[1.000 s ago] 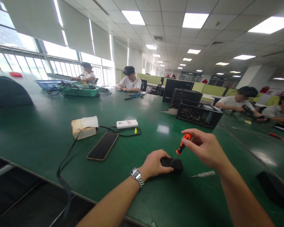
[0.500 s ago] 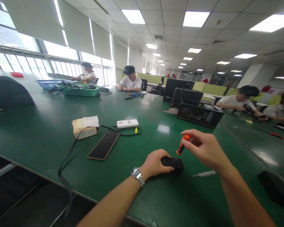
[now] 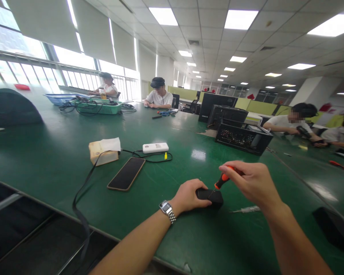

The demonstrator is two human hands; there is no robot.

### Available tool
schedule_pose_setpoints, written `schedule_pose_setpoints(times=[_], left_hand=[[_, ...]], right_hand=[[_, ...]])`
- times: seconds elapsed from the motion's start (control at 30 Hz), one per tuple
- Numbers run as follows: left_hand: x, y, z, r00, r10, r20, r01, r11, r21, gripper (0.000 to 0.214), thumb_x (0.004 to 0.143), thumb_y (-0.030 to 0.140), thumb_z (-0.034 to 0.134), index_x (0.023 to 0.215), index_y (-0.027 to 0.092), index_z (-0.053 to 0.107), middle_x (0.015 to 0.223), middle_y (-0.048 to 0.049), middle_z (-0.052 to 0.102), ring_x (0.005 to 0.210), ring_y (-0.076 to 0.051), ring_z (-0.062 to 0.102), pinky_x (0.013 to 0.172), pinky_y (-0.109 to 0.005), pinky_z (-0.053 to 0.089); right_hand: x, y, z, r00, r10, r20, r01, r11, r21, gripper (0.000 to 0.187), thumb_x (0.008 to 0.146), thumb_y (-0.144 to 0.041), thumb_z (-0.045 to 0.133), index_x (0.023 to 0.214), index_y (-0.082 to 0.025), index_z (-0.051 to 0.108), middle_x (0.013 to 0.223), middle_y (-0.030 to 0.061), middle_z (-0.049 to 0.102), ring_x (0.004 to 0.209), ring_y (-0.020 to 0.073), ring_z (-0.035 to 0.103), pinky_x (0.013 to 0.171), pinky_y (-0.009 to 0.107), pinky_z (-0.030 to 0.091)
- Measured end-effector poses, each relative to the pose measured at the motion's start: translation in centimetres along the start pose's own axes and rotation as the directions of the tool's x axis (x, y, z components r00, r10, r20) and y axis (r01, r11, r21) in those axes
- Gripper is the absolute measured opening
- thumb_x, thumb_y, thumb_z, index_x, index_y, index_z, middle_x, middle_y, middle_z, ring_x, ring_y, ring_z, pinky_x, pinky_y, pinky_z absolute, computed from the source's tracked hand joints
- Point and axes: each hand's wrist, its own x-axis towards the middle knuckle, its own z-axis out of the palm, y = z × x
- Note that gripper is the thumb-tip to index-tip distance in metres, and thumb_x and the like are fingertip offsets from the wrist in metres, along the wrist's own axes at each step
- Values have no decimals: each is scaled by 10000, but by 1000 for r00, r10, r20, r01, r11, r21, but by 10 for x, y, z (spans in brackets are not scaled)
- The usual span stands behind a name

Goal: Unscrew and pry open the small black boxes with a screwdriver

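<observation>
My left hand [image 3: 189, 195], a watch on its wrist, is closed round a small black box [image 3: 213, 196] lying on the green table [image 3: 46, 160]. My right hand [image 3: 250, 182] pinches the orange handle of a small screwdriver [image 3: 221, 180], whose tip points down onto the box's top. A second, clear-handled screwdriver [image 3: 245, 209] lies on the table just right of the box.
A phone [image 3: 126, 173], a white power bank [image 3: 155, 148] with a black cable and a tissue pack [image 3: 103, 151] lie to the left. A black computer case [image 3: 240, 135] stands behind. Baskets [image 3: 99, 107] sit far left. Other people work at the table's far side and at the right.
My right hand has dropped slightly and closed more over the screwdriver handle, which now leans flatter. The left hand stays on the box. The view has shifted slightly.
</observation>
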Motion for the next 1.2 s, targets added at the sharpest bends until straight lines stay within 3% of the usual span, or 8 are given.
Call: schedule_pose_setpoints(times=[0.13,0.27,0.37,0.43,0.5,0.63,0.87,1.2], left_hand=[[0,0,1,1000,16,-12,-16,1000,-5,353,661,404,781,926,195,680,872,-27,663,802,-207,607,680,-265,449],[-1,1,1,999,23,-28,-23,1000,1,353,662,397,784,924,187,676,862,-22,659,781,-197,606,672,-260,442],[-1,0,1,1000,19,-25,-19,1000,11,355,661,404,784,921,188,676,854,-19,656,773,-194,603,659,-255,434],[-1,-1,1,1000,16,-18,-16,1000,12,358,664,411,781,926,191,676,859,-19,654,782,-195,602,659,-254,435],[0,-2,1,1000,16,-13,-15,1000,11,364,666,414,778,939,195,676,870,-20,654,794,-197,602,672,-255,441],[0,-2,1,1000,0,-9,0,1000,21,374,664,415,779,947,194,674,883,-25,658,800,-201,605,691,-261,447],[-1,5,-4,1000,-22,0,22,1000,21,371,663,406,782,948,192,679,912,-30,667,828,-210,614,701,-265,451],[0,-2,1,1000,15,-11,-14,1000,18,373,683,425,767,963,198,673,902,-29,661,821,-205,605,693,-259,451]], right_hand=[[0,-3,-5,993,-52,102,49,998,37,339,898,-399,509,1091,-208,712,945,61,752,814,222,686,709,298,504],[0,3,-17,966,-41,256,29,998,52,401,916,-393,472,1252,-225,612,946,50,727,687,164,645,598,256,481],[-1,11,-20,964,36,263,-51,997,52,339,863,-486,548,942,-197,708,662,8,658,496,110,503,455,217,377],[-1,15,-18,979,86,186,-89,996,12,399,799,-546,609,624,-187,604,476,-35,496,441,87,380,408,210,276],[0,15,-15,986,98,136,-98,995,-7,471,773,-561,629,526,-192,471,434,-57,397,444,78,322,413,213,230],[3,17,-17,971,73,229,-85,995,45,313,807,-477,599,676,-192,585,530,-36,523,485,98,406,452,222,298],[8,48,-28,978,210,9,-210,978,3,259,771,-442,611,679,-200,622,512,-38,535,487,117,445,488,246,340],[12,59,-19,973,193,126,-194,981,-10,278,765,-468,616,675,-205,613,506,-44,523,478,114,433,474,245,309]])
